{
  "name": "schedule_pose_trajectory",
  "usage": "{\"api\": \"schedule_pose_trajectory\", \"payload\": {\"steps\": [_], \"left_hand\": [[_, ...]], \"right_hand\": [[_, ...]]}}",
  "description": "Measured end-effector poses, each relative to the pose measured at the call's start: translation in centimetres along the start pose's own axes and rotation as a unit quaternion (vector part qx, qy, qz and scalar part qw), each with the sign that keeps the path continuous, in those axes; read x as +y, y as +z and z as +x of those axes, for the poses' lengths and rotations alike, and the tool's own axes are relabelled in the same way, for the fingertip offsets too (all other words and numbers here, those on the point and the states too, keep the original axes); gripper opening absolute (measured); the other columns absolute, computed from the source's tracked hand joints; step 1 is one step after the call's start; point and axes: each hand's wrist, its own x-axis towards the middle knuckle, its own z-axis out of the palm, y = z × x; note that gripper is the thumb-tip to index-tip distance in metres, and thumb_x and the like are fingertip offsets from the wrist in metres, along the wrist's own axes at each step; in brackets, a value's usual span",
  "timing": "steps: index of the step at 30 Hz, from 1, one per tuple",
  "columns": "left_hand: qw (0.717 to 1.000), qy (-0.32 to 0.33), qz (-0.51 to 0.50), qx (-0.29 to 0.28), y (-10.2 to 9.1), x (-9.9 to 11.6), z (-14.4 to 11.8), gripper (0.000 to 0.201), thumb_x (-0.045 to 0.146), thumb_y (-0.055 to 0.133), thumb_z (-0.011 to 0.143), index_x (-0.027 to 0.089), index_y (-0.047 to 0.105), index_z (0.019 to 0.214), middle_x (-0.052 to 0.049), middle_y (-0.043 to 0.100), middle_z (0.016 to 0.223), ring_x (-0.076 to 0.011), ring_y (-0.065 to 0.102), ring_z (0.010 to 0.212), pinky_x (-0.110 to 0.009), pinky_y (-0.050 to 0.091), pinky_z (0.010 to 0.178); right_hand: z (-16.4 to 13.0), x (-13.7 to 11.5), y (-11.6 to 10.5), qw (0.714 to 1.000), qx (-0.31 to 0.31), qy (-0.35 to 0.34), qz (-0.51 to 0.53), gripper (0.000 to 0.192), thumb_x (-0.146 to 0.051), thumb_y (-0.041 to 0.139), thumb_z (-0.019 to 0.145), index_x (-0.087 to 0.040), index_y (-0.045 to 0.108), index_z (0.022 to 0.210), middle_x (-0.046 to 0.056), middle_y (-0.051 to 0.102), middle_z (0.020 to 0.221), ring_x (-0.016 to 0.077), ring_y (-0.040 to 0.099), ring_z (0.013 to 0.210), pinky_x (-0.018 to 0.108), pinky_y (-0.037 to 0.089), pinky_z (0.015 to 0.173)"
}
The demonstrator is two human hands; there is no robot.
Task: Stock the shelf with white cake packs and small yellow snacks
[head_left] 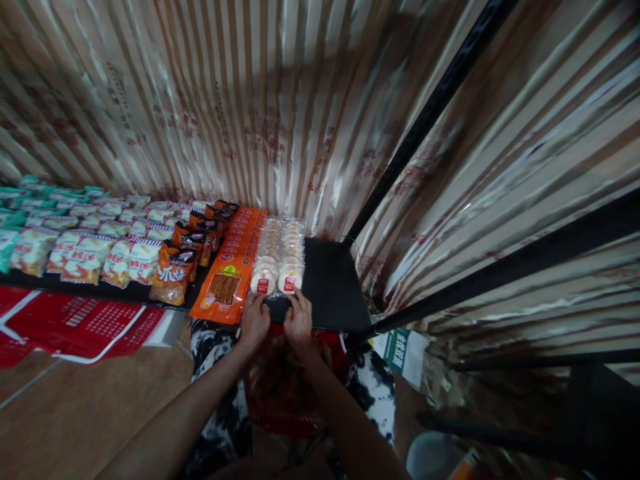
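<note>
Two rows of clear-wrapped round white cakes lie side by side on a black shelf (pixel 330 287). My left hand (pixel 255 320) reaches the front cake packet of the left row (pixel 264 277), fingertips at its lower edge near a red label. At the front packet of the right row (pixel 291 275), my right hand (pixel 299 319) touches the lower edge with its fingers stretched forward. Neither hand is wrapped around a packet. Directly left of the cakes is a stack of long orange snack bags (pixel 225 283), overlapping toward the back.
Orange-and-black bags (pixel 173 273), several rows of white bags (pixel 85 257) and green bags (pixel 7 250) fill the shelf leftward. Black posts (pixel 425 127) rise at the right. Striped sheeting (pixel 280 100) hangs behind. A red bag (pixel 90 327) lies below the shelf, left.
</note>
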Motion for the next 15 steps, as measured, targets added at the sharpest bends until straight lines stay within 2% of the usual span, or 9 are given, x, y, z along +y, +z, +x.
{"api": "schedule_pose_trajectory", "payload": {"steps": [5,9,12,15], "left_hand": [[1.0,-0.001,0.01,0.004,-0.1,-0.1,0.5,0.04,0.009,0.039,0.077,0.008,0.06,0.111,-0.014,0.056,0.117,-0.0227,0.05,0.114,-0.037,0.038,0.105],[1.0,0.014,-0.01,0.025,-0.3,-0.3,0.4,0.036,0.007,0.038,0.076,0.01,0.063,0.103,-0.013,0.058,0.113,-0.0211,0.052,0.11,-0.036,0.04,0.103],[0.998,0.027,-0.03,0.041,-0.5,-0.5,-0.6,0.032,0.007,0.038,0.076,0.012,0.063,0.095,-0.011,0.06,0.104,-0.0198,0.055,0.103,-0.036,0.042,0.099],[0.997,0.044,-0.053,0.031,-0.5,-1.1,-2.7,0.029,0.007,0.037,0.076,0.014,0.063,0.087,-0.008,0.061,0.093,-0.0176,0.057,0.094,-0.033,0.046,0.091]], "right_hand": [[0.0,0.0,0.1,1.0,-0.002,0.002,-0.002,0.048,-0.001,0.038,0.068,-0.012,0.064,0.107,0.009,0.051,0.131,0.0228,0.044,0.115,0.037,0.039,0.1],[0.0,0.0,-0.1,1.0,0.007,0.012,0.014,0.044,-0.001,0.038,0.068,-0.015,0.065,0.1,0.009,0.053,0.129,0.022,0.044,0.116,0.037,0.039,0.1],[-0.2,-0.1,-0.3,0.998,0.038,0.013,0.05,0.04,-0.002,0.038,0.069,-0.017,0.066,0.093,0.008,0.056,0.123,0.0212,0.045,0.114,0.038,0.04,0.099],[-1.0,-0.3,-0.6,0.993,0.07,-0.004,0.092,0.036,-0.005,0.037,0.073,-0.018,0.065,0.09,0.008,0.06,0.115,0.0196,0.05,0.108,0.038,0.042,0.095]]}}
